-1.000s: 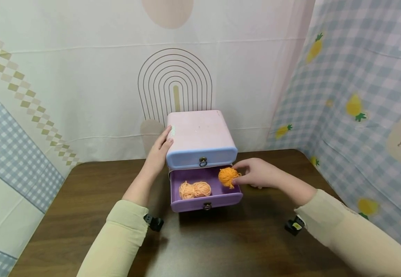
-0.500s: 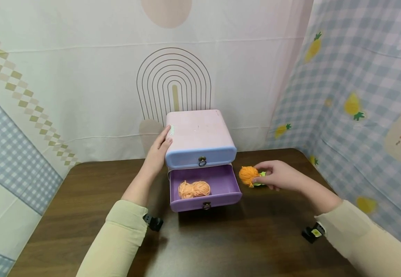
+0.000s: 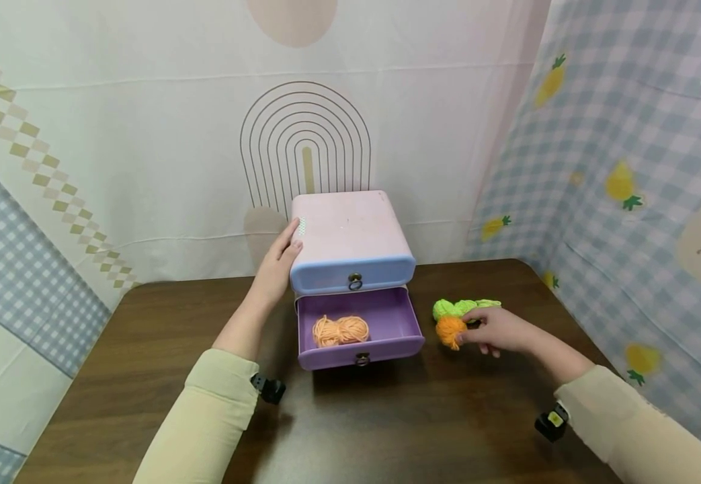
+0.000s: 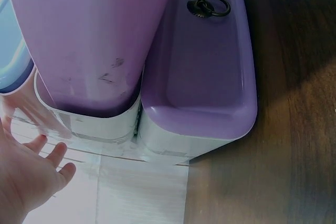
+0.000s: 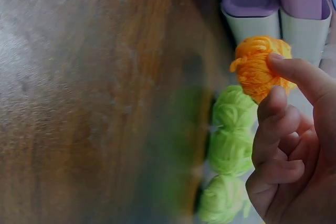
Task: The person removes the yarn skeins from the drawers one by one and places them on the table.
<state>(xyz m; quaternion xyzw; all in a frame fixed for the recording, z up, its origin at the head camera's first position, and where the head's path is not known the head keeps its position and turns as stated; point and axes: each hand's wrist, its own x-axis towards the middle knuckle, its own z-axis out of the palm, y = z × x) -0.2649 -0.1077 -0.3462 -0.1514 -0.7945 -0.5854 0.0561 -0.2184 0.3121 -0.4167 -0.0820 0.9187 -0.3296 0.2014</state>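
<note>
My left hand (image 3: 274,272) rests on the left side of a pink-topped drawer cabinet (image 3: 350,225), fingers extended along it. Below the closed blue drawer (image 3: 320,277), a purple drawer (image 3: 394,323) is pulled out, with a peach skein of yarn (image 3: 339,331) lying inside near its front. To the right of the cabinet, my right hand (image 3: 501,329) pinches a small orange yarn ball (image 3: 449,331) between thumb and fingers. Just behind it on the table lies a lime-green skein of yarn (image 3: 444,309), bunched into several lobes; the hand partly covers it in the head view.
A lower purple drawer (image 4: 210,87) with a ring pull is closed under the pulled-out one. The dark wooden table (image 3: 398,430) backs onto a white printed cloth (image 3: 162,168), and a blue checked cloth (image 3: 604,128) hangs at the right.
My right hand has carried the orange yarn ball from over the purple drawer rightward to in front of the green skein, which has come into view. The left hand has stayed put.
</note>
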